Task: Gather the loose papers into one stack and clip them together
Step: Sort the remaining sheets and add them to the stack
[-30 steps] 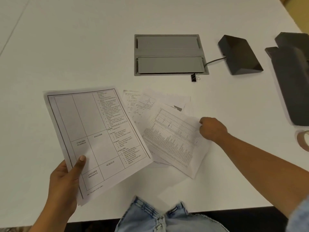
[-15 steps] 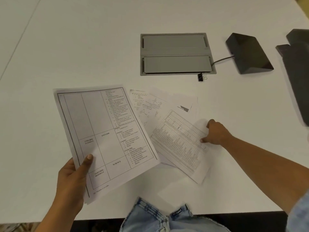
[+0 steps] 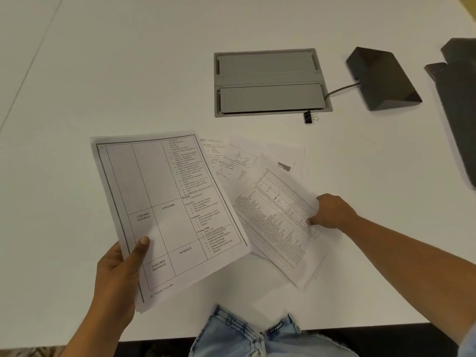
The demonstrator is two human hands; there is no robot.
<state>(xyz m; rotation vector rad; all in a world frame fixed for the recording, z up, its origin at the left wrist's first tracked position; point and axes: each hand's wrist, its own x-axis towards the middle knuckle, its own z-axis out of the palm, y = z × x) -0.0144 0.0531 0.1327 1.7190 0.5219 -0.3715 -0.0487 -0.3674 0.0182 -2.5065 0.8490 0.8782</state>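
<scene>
My left hand [image 3: 118,274] grips the lower left corner of a printed timetable sheet [image 3: 167,210], held up off the white table with at least one more sheet behind it. My right hand [image 3: 333,212] pinches the right edge of a sheet with a dense grid [image 3: 278,222], which lies on top of several loose papers [image 3: 231,161] fanned out on the table. A small black binder clip [image 3: 308,117] lies beyond the papers, at the front edge of the grey hatch.
A grey cable hatch [image 3: 270,81] is set into the white table [image 3: 103,60]. A dark wedge-shaped box [image 3: 381,78] with a cable sits to its right, and a black object [image 3: 458,99] lies at the right edge. The table's near edge runs by my jeans [image 3: 257,333].
My right hand has slid down the right edge of the grid sheet and now pinches it. The left hand still holds the timetable sheet.
</scene>
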